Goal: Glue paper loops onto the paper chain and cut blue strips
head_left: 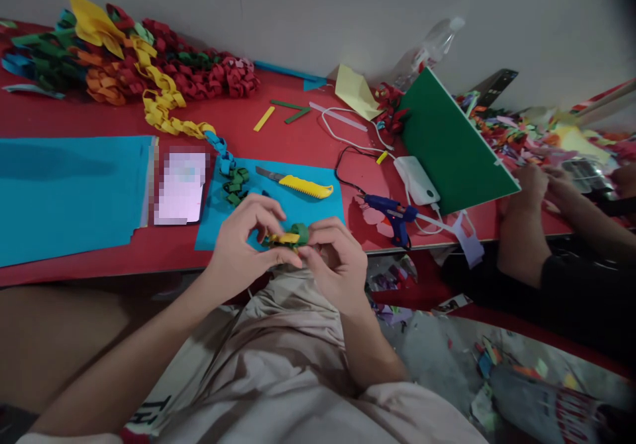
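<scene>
My left hand [251,242] and my right hand [338,262] meet at the table's front edge, fingers pinched around small folded paper pieces. A yellow paper strip [284,238] sits between them, with a green paper loop [299,232] beside my right fingertips. From near my left hand a paper chain [235,184] runs away in green, then blue, then yellow links. Its join to the pieces in my fingers is hidden behind my left hand. A yellow utility knife [305,186], blade out, lies on a blue sheet [328,212] just beyond my hands.
A blue glue gun [390,212], white power bank [416,180] and upright green board [447,146] stand to the right. A phone [179,185] and blue paper stack [74,192] lie left; heaped paper chains [163,53] lie behind. Another person's hands [541,185] are at far right.
</scene>
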Demonstrator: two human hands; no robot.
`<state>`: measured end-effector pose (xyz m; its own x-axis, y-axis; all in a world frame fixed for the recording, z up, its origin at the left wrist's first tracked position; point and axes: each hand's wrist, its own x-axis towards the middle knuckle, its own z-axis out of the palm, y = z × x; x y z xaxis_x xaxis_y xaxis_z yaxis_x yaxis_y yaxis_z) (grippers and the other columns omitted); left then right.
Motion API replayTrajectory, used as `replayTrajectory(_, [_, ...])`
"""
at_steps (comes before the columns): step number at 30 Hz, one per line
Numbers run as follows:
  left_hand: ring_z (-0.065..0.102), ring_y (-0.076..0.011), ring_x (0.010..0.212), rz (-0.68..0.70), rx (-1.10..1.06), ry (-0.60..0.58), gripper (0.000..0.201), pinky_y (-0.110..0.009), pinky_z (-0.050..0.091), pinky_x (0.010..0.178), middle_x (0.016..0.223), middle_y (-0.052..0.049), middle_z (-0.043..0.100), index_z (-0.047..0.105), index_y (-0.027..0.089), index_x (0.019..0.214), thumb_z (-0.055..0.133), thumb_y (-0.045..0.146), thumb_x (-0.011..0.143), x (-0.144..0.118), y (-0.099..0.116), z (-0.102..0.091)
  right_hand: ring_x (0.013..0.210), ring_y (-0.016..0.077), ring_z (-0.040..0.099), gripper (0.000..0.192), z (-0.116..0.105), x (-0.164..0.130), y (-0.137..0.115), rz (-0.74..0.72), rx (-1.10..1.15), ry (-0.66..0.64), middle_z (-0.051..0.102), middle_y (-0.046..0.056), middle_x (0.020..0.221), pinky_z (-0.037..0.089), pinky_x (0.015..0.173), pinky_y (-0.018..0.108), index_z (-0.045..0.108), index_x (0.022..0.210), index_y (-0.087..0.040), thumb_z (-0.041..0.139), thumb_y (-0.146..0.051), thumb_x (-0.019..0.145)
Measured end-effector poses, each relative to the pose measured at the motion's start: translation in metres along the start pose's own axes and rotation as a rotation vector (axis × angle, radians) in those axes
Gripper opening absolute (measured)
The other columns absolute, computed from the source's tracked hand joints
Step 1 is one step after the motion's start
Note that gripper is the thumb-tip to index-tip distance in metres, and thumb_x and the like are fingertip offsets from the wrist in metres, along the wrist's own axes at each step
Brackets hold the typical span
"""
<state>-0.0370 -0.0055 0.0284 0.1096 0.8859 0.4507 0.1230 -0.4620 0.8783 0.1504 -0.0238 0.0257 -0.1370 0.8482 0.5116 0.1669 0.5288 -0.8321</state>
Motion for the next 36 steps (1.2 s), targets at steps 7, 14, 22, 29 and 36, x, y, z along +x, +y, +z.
replayTrajectory(7, [0.066,-0.018,0.092,0.393,0.297,-0.095,0.023,-0.031,0.05,0.083,0.103,-0.004,0.077,0.074,0.029,0.119,0.069,0.023,0.098,-0.001,-0.004,0.003,0.08,0.0159,0.058,0.015,-0.003,0.003,-0.001,0.113,0.106,-0.11,0.061,0.003,0.087,0.048,0.066,0.029,0.068,0.09,-0.022,0.074,-0.035,0.095])
replayTrajectory(14, [0.063,-0.0255,0.104,0.031,0.891,-0.014,0.032,-0.039,0.048,0.093,0.113,-0.006,0.071,0.066,0.027,0.132,0.049,0.038,0.107,0.02,-0.01,-0.088,0.069,0.014,0.049,0.034,-0.007,0.003,0.006,0.138,0.023,0.162,0.052,-0.002,0.07,0.041,0.061,0.029,0.056,0.066,-0.021,0.08,-0.032,0.089])
replayTrajectory(22, [0.026,-0.0558,0.152,-0.34,1.076,-0.205,0.062,-0.079,0.034,0.113,0.17,-0.012,0.021,0.056,0.03,0.147,0.068,0.057,0.093,0.001,-0.039,-0.138,0.07,0.014,0.048,0.036,-0.008,0.002,0.014,0.182,0.057,0.159,0.049,-0.002,0.07,0.041,0.063,0.03,0.055,0.066,-0.021,0.079,-0.034,0.089])
replayTrajectory(29, [0.031,-0.052,0.154,-0.34,1.077,-0.277,0.077,-0.073,0.041,0.112,0.173,-0.02,0.013,0.047,0.029,0.156,0.072,0.058,0.09,-0.005,-0.041,-0.143,0.072,0.014,0.05,0.033,-0.008,0.001,0.015,0.194,0.089,0.153,0.05,-0.002,0.073,0.042,0.065,0.029,0.057,0.068,-0.021,0.078,-0.031,0.091])
replayTrajectory(36, [0.031,-0.046,0.155,-0.351,1.028,-0.283,0.072,-0.068,0.042,0.114,0.174,-0.013,0.013,0.053,0.035,0.151,0.076,0.058,0.086,-0.005,-0.045,-0.148,0.072,0.0145,0.051,0.034,-0.009,0.001,0.016,0.202,0.069,0.152,0.05,-0.001,0.073,0.042,0.064,0.03,0.056,0.068,-0.021,0.078,-0.035,0.091])
